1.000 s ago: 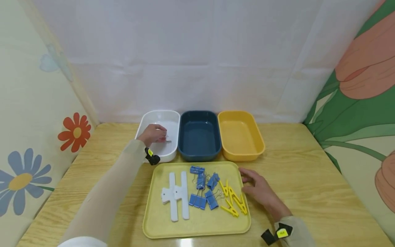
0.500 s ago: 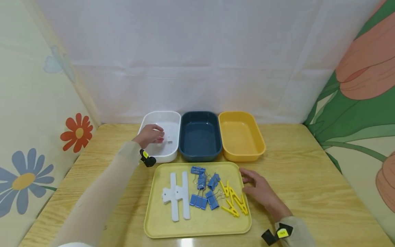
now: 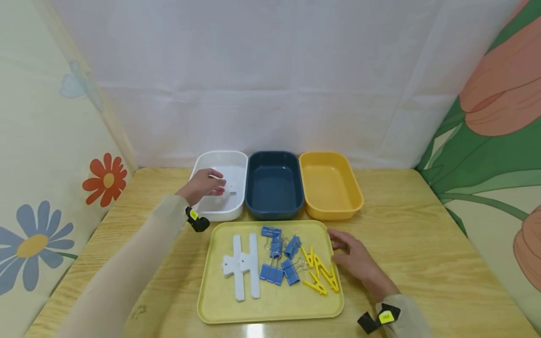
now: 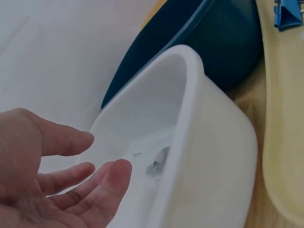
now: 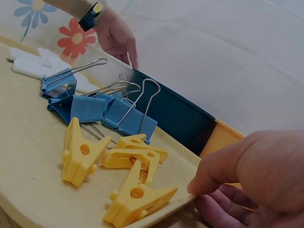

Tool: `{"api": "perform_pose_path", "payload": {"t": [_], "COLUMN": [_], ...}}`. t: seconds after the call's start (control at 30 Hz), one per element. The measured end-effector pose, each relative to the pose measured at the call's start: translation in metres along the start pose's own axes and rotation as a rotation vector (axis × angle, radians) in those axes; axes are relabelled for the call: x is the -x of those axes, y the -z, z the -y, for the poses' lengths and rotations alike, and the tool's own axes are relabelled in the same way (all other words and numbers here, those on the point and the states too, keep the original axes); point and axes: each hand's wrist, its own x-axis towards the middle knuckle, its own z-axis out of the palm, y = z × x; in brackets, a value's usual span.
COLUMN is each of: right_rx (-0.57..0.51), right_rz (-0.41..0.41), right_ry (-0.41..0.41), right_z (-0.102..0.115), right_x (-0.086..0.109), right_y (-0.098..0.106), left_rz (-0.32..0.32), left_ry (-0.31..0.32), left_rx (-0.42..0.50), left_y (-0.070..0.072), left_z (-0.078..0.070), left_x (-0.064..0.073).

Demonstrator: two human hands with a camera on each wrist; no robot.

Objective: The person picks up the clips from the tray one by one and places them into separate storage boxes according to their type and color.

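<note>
My left hand (image 3: pixel 204 184) hovers in the white bin (image 3: pixel 230 213) with loosely bent, spread fingers and nothing between them. On the bin's floor lies a pale thing with a small grey part (image 4: pixel 156 166); its outline blends into the white, so its kind is unclear. My right hand (image 3: pixel 359 263) rests at the right rim of the yellow tray (image 3: pixel 270 310), thumb tip touching the edge and the other fingers outside it. Nearest that hand are several yellow clothespins (image 5: pixel 135 194). Several blue binder clips (image 3: pixel 272 274) lie mid-tray, with two white bag clips (image 3: pixel 254 267) to their left.
A dark blue bin (image 3: pixel 274 213) and a yellow bin (image 3: pixel 334 213) stand in a row to the right of the white one, behind the tray. All sit on a wooden table (image 3: pixel 422 263). A white cloth backdrop (image 3: pixel 270 94) rises behind, with flower-patterned panels at both sides.
My left hand has let go of the pale thing, which now lies in the white bin, and has drawn slightly left with fingers parted. My right hand stays at the tray rim.
</note>
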Motion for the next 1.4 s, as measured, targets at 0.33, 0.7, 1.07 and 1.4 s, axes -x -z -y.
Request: {"api": "perform_pose_path", "payload": {"t": [0.33,0.7,1.07,1.4], "right_rx": [0.029,0.031,0.025,0.031], "right_rz": [0.007,0.011,0.011,0.007], "right_ry": [0.026,0.019,0.008,0.000], "right_z": [0.002,0.003,0.003,-0.002], "right_x": [-0.001,-0.001,-0.001,-0.002], "right_y": [0.002,0.001,0.002,0.001], "left_rz": [0.045,0.081,0.089,0.100], "left_ry": [-0.060,-0.063,-0.096,-0.118], "left_rx": [0.014,-0.028,-0.023,-0.043], "left_y": [0.004,-0.001,-0.007,-0.010], "left_z": [-0.007,-0.011,-0.014,-0.019], "left_x": [0.017,0.033,0.046,0.064]}}
